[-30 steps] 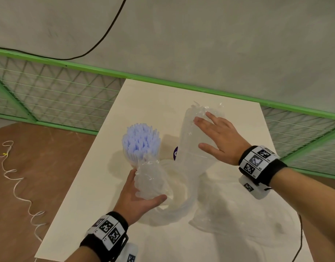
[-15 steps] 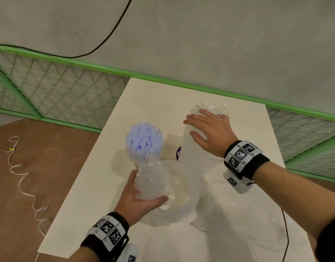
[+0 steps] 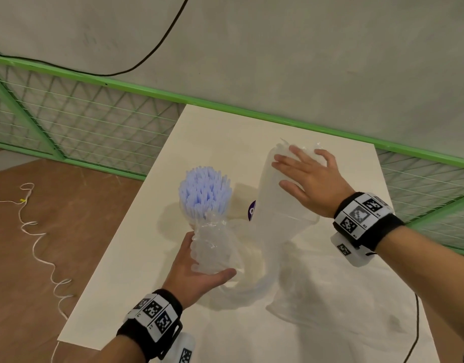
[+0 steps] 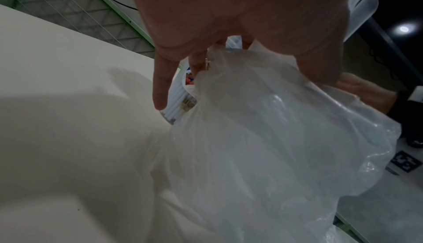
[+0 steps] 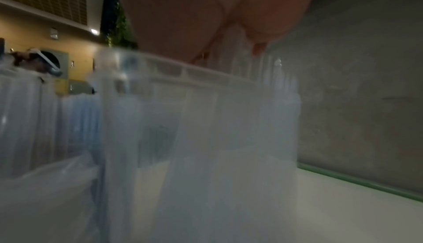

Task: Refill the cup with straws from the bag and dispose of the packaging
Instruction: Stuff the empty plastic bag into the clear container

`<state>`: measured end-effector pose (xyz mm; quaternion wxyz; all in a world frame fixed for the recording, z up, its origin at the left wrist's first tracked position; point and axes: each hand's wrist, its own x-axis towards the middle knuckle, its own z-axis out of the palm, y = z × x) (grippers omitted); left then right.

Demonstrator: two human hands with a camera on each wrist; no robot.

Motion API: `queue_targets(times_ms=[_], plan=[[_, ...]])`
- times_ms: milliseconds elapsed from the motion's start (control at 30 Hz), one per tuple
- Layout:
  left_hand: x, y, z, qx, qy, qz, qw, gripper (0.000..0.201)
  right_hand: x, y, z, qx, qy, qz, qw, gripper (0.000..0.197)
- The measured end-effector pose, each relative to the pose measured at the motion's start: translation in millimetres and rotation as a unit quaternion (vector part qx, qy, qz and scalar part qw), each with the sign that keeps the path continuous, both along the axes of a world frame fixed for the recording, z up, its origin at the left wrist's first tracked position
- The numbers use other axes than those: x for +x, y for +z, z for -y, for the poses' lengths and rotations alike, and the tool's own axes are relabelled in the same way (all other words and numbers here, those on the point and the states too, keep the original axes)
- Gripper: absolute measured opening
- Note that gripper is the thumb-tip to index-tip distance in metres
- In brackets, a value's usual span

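A bunch of pale blue straws (image 3: 204, 195) stands upright left of centre on the white table (image 3: 225, 142). Crumpled clear plastic bag (image 3: 212, 247) wraps its base, and my left hand (image 3: 207, 260) grips that plastic, thumb curled round it. The left wrist view shows the left hand (image 4: 228, 62) on the plastic (image 4: 274, 138), with white straws (image 4: 178, 109) and a printed cup (image 4: 188, 80) behind. My right hand (image 3: 301, 174) lies flat, fingers straight, on the upper end of a tall clear bag (image 3: 278, 210). The right wrist view is blurred; it shows the clear bag (image 5: 194, 129).
More loose clear plastic (image 3: 317, 284) spreads over the near right of the table. A purple label (image 3: 251, 211) shows between straws and bag. A green mesh railing (image 3: 94, 82) runs behind the table. A white cord (image 3: 36, 242) lies on the floor at left.
My right hand has slid along the tall clear bag toward its far top end. The left hand keeps the same grip on the crumpled plastic.
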<state>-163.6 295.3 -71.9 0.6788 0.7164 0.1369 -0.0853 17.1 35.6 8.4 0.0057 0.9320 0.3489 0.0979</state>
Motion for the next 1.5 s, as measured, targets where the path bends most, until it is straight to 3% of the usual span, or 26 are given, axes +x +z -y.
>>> queue_targets(times_ms=[67,133,200,300,500,700,933,1100,1200,1333,1500], plan=[[0,-1,0,-0.004,0.002,0.003,1.0,0.076,-15,14,-14,0.056,0.014,0.031,0.998,0.04],[0,-3,1,-0.01,0.006,0.008,1.0,0.076,-38,20,-35,0.138,0.084,0.031,0.986,0.037],[0,-4,2,-0.021,0.008,0.015,1.0,0.078,-63,16,-57,0.202,0.143,-0.07,0.966,0.045],[1,-4,3,-0.029,0.005,0.032,0.999,0.08,-85,4,-76,0.192,0.12,-0.238,0.944,0.059],[-1,-4,1,-0.038,-0.018,0.056,0.998,0.079,-93,-3,-89,0.19,0.147,-0.334,0.911,0.077],[0,-3,2,-0.041,-0.028,0.08,0.996,0.077,-94,-5,-89,0.224,0.167,-0.295,0.914,0.057],[2,-1,0,-0.027,-0.038,0.103,0.994,0.075,-106,-14,-88,0.303,0.12,-0.287,0.901,0.03],[1,-2,-2,-0.024,-0.038,0.101,0.994,0.072,-114,-17,-90,0.34,0.097,-0.287,0.89,0.028],[2,-1,-3,-0.017,-0.03,0.094,0.995,0.073,-115,-22,-93,0.347,0.114,-0.248,0.897,0.025],[3,0,-1,-0.018,-0.024,0.078,0.996,0.07,-117,-25,-90,0.323,0.076,-0.235,0.914,0.012],[3,-1,-2,-0.029,-0.012,0.066,0.997,0.074,-114,-22,-81,0.339,0.036,-0.222,0.913,0.017]])
